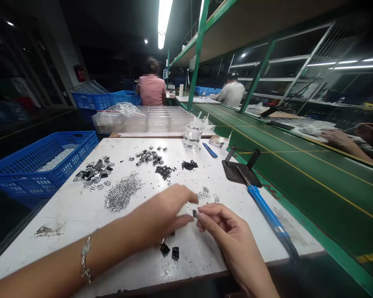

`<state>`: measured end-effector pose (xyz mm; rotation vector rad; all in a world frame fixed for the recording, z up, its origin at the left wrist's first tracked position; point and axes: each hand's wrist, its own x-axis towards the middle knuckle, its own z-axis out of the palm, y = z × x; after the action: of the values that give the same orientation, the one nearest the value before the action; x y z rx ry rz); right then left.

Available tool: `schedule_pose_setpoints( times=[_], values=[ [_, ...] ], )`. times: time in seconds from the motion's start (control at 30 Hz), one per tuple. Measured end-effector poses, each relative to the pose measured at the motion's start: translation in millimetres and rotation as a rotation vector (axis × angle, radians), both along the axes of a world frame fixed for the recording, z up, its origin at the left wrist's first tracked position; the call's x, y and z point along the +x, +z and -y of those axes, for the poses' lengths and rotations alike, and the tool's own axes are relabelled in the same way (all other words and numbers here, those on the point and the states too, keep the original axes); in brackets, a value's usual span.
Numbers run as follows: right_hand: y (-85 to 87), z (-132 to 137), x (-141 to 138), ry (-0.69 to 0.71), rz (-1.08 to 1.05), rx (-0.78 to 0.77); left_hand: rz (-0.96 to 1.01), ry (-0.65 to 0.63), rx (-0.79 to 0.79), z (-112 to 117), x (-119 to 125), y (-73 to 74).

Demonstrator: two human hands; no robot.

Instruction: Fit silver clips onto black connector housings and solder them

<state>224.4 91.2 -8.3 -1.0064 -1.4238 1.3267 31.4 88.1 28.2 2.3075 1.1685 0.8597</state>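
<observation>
My left hand (pixel 163 213) and my right hand (pixel 226 234) meet over the white worktable (pixel 65 215). Both pinch one small metal-and-black part (pixel 195 213) between fingertips. Two small black parts (pixel 170 251) lie on the table just under my left wrist. A heap of thin silver metal clips (pixel 122 195) lies to the left of my hands, and a few loose clips (pixel 205 193) sit just beyond them. Further back are piles of flat metal pieces (pixel 95 174) and small black pieces (pixel 164 171).
A blue-handled tool (pixel 265 211) on a dark stand (pixel 240 171) lies to the right. A clear cup (pixel 192 134), clear trays (pixel 149 118) and blue crates (pixel 43 159) stand behind and left. A green conveyor (pixel 298 165) runs right; a co-worker's hands (pixel 345 140) and two seated people are beyond.
</observation>
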Motion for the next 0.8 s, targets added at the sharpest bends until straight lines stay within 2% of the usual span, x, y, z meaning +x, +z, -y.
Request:
schedule_pose_setpoints(
  times=[0.03,0.13,0.17,0.2,0.27,0.33,0.43,0.63,0.8],
  values=[
    [-2.1,-1,1,-0.025,-0.02,-0.018,-0.004,0.082,-0.041,-8,-11,5.6],
    [-8.9,-2,3,-0.055,-0.072,-0.073,-0.041,0.44,-0.137,-34,-59,19.8],
    [-10.6,-2,4,-0.059,-0.079,-0.087,-0.077,0.528,-0.187,-41,-75,22.5],
    [-11.9,-1,5,-0.06,-0.079,-0.096,-0.096,0.564,-0.219,-46,-91,24.1],
    [-13.4,-1,6,-0.052,-0.065,-0.101,-0.137,0.554,-0.308,-52,-113,24.6],
    [-14.2,-1,7,-0.047,-0.055,-0.098,-0.172,0.486,-0.388,-51,-120,22.7],
    [-15.5,-2,8,-0.048,-0.061,-0.088,-0.203,0.421,-0.424,-48,-110,17.4],
    [-15.9,0,9,-0.071,-0.037,-0.113,-0.272,0.439,-0.406,-50,-91,4.4],
    [-15.6,0,9,-0.068,-0.025,-0.144,-0.284,0.461,-0.447,-51,-94,10.1]
  ],
)
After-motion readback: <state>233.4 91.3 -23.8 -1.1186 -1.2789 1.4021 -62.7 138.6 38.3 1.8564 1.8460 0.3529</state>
